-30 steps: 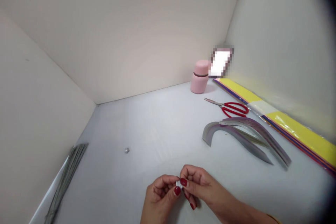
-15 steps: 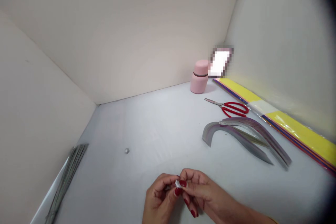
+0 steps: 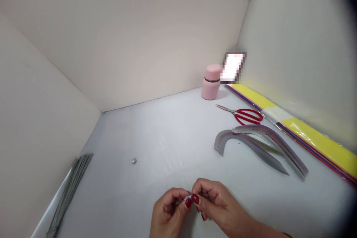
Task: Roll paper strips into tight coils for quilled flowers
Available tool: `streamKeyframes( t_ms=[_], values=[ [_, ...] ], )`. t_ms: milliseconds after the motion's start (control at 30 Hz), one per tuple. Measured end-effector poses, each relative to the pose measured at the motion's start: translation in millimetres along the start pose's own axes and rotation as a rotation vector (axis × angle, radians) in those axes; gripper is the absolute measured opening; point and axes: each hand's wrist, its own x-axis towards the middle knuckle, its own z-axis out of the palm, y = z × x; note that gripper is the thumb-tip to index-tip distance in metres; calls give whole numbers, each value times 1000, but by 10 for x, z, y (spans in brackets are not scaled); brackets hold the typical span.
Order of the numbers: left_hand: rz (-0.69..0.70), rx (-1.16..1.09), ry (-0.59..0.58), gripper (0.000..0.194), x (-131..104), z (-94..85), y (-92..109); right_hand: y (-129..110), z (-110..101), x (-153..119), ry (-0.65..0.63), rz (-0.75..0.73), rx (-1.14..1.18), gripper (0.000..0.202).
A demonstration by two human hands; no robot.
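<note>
A tiny silvery folded piece (image 3: pixel 187 197), perhaps a paper strip, sits pinched between both hands near the table's front. My left hand (image 3: pixel 170 212) is closed on it with thumb and forefinger. From the other side my right hand (image 3: pixel 213 204) grips its end, thumb pressed against the forefinger. The fingers cover most of the piece, so its full shape is hidden. Farther left on the table lies a small round silvery ball (image 3: pixel 134 161), apart from both hands.
Curved grey-purple paper strips (image 3: pixel 259 145) lie at right, with red-handled scissors (image 3: pixel 242 114) behind them. A pink flask (image 3: pixel 211 83) stands at the back beside a blurred bright screen (image 3: pixel 232 67). Coloured sheets in plastic (image 3: pixel 301 130) line the right wall; thin wires (image 3: pixel 69 193) lie at left.
My right thumb has shifted over the silvery piece, covering more of it, and the lower right fingers have curled in. The table's other things stay in place.
</note>
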Motion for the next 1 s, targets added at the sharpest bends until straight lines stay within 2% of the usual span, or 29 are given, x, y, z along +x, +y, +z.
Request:
streamKeyframes(
  t_ms=[100, 200, 367, 433, 633, 767, 833, 1000],
  values=[
    [-102, -181, 25, 17, 21, 0, -34, 16, -19, -10, 19, -53, -123, 32],
    [-132, -205, 34, 17, 32, -3, -29, 50, -40, -13, 35, -137, -230, 30],
    [-116, -241, 27, 19, 55, 1, 23, 96, -39, 12, 32, -51, 4, 28],
    [-117, -263, 46, 20, 59, 11, 32, 95, -29, 17, 43, -74, -10, 26],
    [-116, -235, 46, 21, 31, 55, 63, 70, -45, -4, 50, -210, -318, 21],
    [-187, -231, 50, 28, 23, 58, 76, 55, -80, -22, -2, -428, -680, 22],
    [-180, -200, 37, 28, 25, 59, 69, 40, -81, -30, -32, -513, -842, 25],
    [-164, -199, 51, 29, 28, 80, 45, 26, -76, -24, -33, -561, -969, 27]
  ],
)
